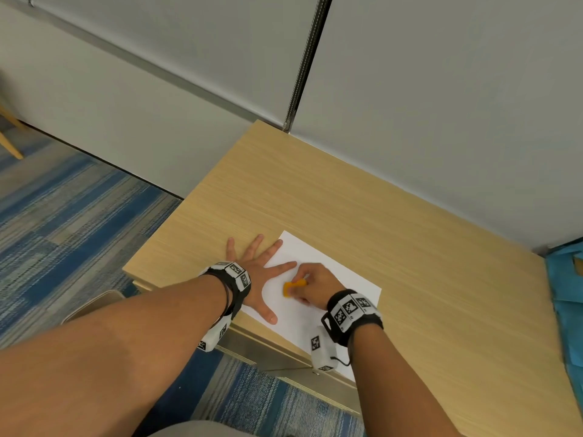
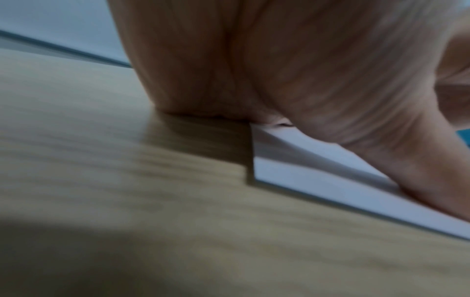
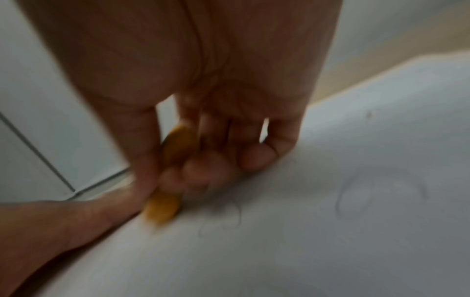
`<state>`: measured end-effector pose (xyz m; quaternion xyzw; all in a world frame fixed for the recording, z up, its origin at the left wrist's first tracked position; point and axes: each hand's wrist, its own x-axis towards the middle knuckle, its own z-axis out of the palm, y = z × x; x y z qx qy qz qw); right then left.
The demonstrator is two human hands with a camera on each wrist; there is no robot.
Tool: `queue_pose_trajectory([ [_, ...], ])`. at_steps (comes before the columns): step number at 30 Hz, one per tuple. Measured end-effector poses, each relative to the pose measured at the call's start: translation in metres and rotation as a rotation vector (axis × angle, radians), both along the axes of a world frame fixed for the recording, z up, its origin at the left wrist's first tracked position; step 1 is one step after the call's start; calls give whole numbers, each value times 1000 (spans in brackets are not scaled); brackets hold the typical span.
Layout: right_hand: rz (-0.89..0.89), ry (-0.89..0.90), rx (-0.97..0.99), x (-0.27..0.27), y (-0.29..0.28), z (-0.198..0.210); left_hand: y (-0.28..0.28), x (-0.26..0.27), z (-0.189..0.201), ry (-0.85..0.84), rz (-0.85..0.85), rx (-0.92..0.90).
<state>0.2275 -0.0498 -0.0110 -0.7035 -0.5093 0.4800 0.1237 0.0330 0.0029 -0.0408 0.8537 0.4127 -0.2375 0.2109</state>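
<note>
The right hand [image 3: 203,90] pinched a blurred orange eraser [image 3: 162,209] between thumb and curled fingers, its lower end touching the white paper [image 3: 330,251]. Faint pencil lines [image 3: 381,193] marked the sheet nearby. A straight finger of the left hand [image 3: 50,231] lay on the paper just beside the eraser.
</note>
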Motion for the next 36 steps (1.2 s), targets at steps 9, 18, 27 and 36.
queue_pose_trajectory([
  [9, -33, -54, 77, -2, -6, -3, 1, 2, -2, -7, 3, 4],
  [18, -35, -92, 50, -3, -2, -1, 1, 1, -1, -5, 4, -4],
  [27, -108, -83, 101, -4, -1, -1, 1, 1, 0, 3, 6, -9],
  [36, -820, 281, 163, 62, -34, 7, -1, 1, 2, 15, 8, 0],
])
